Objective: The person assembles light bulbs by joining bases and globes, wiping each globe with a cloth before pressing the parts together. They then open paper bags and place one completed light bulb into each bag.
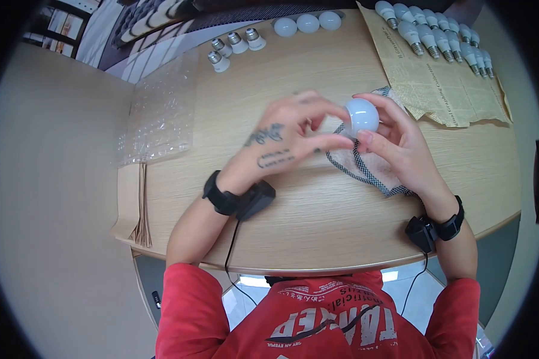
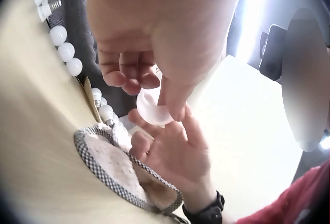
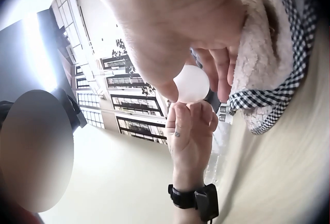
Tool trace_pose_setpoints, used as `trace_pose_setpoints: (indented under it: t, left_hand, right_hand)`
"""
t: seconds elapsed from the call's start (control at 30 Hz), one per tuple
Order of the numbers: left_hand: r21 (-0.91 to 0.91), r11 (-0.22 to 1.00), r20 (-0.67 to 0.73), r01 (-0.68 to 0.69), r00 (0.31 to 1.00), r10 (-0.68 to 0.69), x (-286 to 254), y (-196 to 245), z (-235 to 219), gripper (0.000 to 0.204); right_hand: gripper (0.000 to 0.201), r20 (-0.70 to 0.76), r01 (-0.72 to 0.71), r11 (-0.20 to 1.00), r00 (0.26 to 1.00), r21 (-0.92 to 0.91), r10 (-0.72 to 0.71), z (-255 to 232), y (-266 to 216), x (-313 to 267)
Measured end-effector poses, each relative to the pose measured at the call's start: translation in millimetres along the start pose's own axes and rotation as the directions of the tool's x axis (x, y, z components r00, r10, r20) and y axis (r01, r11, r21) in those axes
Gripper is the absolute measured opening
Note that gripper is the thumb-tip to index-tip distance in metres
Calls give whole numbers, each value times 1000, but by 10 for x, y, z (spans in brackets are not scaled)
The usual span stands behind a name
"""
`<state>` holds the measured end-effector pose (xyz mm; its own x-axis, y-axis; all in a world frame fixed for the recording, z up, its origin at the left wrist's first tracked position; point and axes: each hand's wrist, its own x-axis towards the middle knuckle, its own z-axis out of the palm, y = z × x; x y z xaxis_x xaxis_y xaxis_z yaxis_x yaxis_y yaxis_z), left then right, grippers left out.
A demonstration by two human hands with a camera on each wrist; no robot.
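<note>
Pinching a glossy, frosted white, ball-shaped bulb dome [image 1: 363, 116], I have both grips on it at once, held up off the desk. The bare left grip [image 1: 287, 122] comes in from about nine o'clock, its thumb and forefinger closed on the near edge. The bare right grip [image 1: 404, 137] comes in from about four o'clock, its thumb on the lower side and its forefinger bent over the top. My left wrist feed shows the left thumb pressed against the dome.

Taking the dome as the centre of my clock in the head view, a fluffy, pale pink cloth with black-and-white checked edging [image 2: 111, 159] lies at five o'clock, close beneath the right grip. On the pale wood-grain desk [image 1: 299, 227], three round white domes [image 1: 308, 23] sit in a row at eleven o'clock. At ten o'clock I see four white plastic bulb bases with silver screw caps [image 1: 238, 43]. Between one and two o'clock, many white bulbs with silver screw ends [image 1: 427, 37] lie in rows on a printed tan paper sheet [image 1: 425, 84]. Clear plastic bubble wrap [image 1: 159, 113] lies well off at nine o'clock, and folded brown paper [image 1: 129, 200] sits at eight. Black wristbands [image 1: 221, 194] circle both wrists.
</note>
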<state>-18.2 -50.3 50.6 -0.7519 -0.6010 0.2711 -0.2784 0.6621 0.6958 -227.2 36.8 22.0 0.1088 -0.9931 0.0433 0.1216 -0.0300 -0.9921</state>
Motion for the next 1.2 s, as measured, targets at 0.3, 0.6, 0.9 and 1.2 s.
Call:
trace_pose_setpoints:
  t: [0.3,0.6,0.9,1.2]
  left_hand:
    - [385,759,-594,525,771,-232,147,-1222,-852,46]
    - [583,620,-551,525,817,-173,170,-1794,-971,49]
    - [517,647,-546,561,798,-256,144,-1706,-1009,37]
    - [-377,817,-297,436,778,-553,66,-1054,-786,26]
  right_hand:
    - [52,-45,32,995,998,-91,-36,-1,4,7]
    - [52,-34,27,989,999,-142,-33,-30,16,5]
    - [53,-45,77,987,995,-140,-84,-8,34,-14]
    - [51,-73,86,993,993,-86,-92,-10,32,-26]
